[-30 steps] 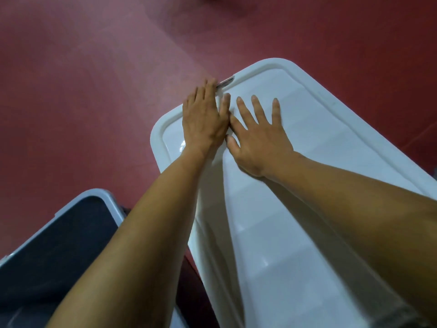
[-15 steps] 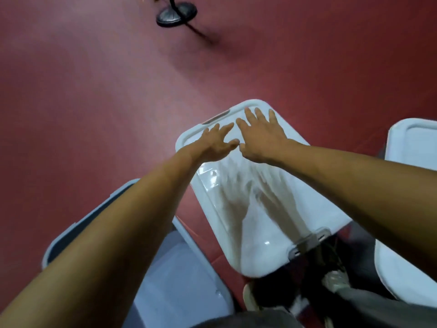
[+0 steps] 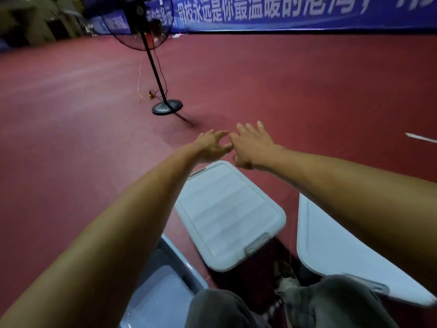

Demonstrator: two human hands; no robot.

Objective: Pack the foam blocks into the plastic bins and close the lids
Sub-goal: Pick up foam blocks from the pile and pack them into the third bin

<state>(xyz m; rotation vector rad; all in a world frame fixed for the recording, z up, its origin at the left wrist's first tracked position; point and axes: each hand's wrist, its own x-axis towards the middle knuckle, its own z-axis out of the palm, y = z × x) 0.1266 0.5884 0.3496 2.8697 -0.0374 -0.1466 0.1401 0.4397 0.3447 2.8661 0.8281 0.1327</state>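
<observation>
Stretches both arms forward above the red floor (image 3: 71, 143). Holds the left hand (image 3: 211, 146) in the air over the far end of the middle bin (image 3: 227, 216), fingers loosely curled and apart, gripping nothing. Keeps the right hand (image 3: 254, 146) just beside it, fingers nearly straight and spread, also gripping nothing. Cannot tell whether the right thumb touches the bin's far corner.

Shows the middle bin on the floor between the forearms, covered by its white ribbed lid (image 3: 238, 197), with a grey latch (image 3: 257, 243) at the near end. Shows the right bin (image 3: 331, 247) just beside it under the right forearm, also lidded in white. Shows the left bin (image 3: 183, 262), grey-blue and without a lid, near the left forearm; cannot tell what lies inside.

Includes grey trousers (image 3: 224, 308) at the bottom edge and a shoe (image 3: 286, 281) between the bins. Farther off, places a black fan stand (image 3: 166, 107) on the floor, well apart from the bins, and a blue banner (image 3: 283, 13) along the back.
</observation>
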